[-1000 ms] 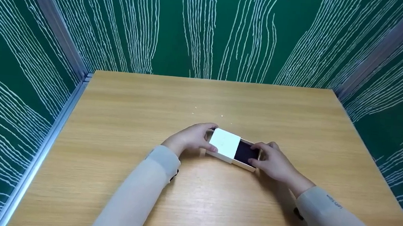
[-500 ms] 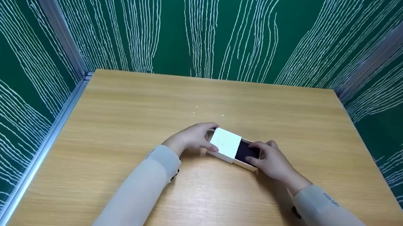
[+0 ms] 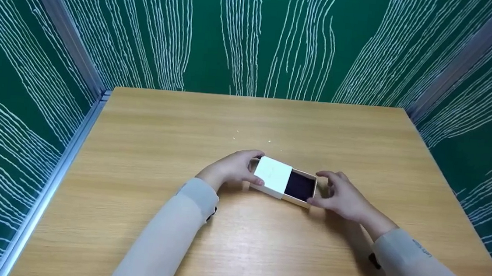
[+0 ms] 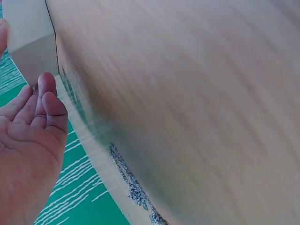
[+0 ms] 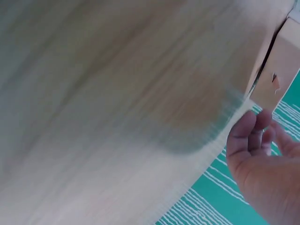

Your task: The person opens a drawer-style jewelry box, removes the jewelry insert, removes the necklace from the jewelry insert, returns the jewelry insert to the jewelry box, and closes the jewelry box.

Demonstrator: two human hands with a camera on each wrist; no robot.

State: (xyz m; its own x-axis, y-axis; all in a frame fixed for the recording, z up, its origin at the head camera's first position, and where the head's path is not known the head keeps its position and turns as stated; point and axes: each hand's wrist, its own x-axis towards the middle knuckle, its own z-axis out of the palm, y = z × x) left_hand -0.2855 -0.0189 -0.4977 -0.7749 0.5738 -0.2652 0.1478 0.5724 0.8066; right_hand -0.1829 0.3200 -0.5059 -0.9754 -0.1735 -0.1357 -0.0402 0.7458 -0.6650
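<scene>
A white drawer-style box [image 3: 272, 174] sits at a slant on the table in the head view. Its inner tray is slid partway out to the right, with a dark pad [image 3: 300, 185] lying inside. My left hand [image 3: 236, 167] grips the left end of the white sleeve, thumb along the near edge and fingers at the far edge. At the tray's open end, my right hand [image 3: 341, 198] spreads thumb and forefinger by the two corners; the thumb appears to touch the near one. In the left wrist view a silvery glittering strand [image 4: 136, 192] lies on the table.
The wooden table [image 3: 163, 122] has a few tiny bright specks [image 3: 269, 141] beyond the box. Green walls [image 3: 212, 34] with white wavy lines enclose the back and sides. A metal rail [image 3: 57, 167] runs along the left edge.
My right hand has drawn its thumb and forefinger back out of the tray to its end corners, uncovering more of the dark pad. My left hand keeps its grip on the sleeve.
</scene>
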